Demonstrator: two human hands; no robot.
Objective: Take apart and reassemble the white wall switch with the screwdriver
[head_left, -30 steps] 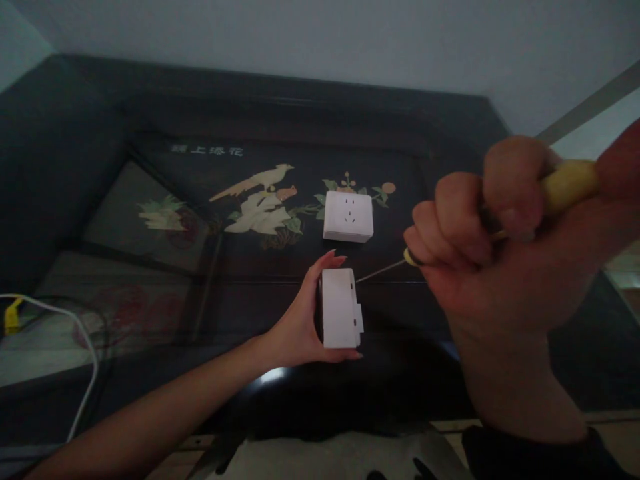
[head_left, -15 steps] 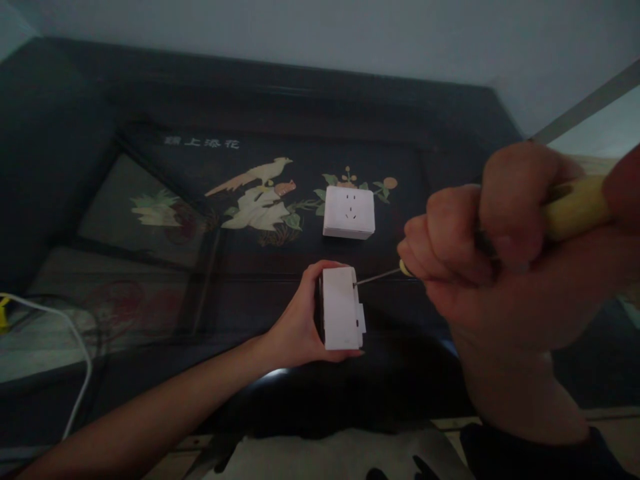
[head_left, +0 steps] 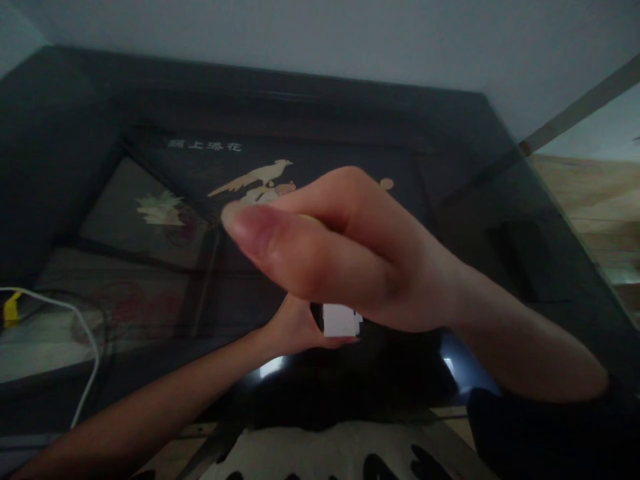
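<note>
My left hand (head_left: 295,325) is wrapped around a white socket box (head_left: 339,321), thumb and fingers on its opposite ends. Only the lower part of that box shows, with a small tab on its right side. My right hand (head_left: 350,250) is closed in a fist close to the camera, above the box, thumb pointing left. The screwdriver it held a moment ago is almost wholly hidden by the fingers, and its tip cannot be seen. Where the second white socket stood, my right hand now blocks the view.
Under my hands is a dark glossy table (head_left: 400,380) inlaid with a bird (head_left: 263,175), plants and lettering. A white cable (head_left: 90,340) with a yellow tag (head_left: 11,309) runs along the left. A pale wall rises behind the table.
My right hand has swung left and up over the socket box, turning so the thumb points left. The screwdriver and the second socket have gone out of sight behind it. My left hand keeps its grip.
</note>
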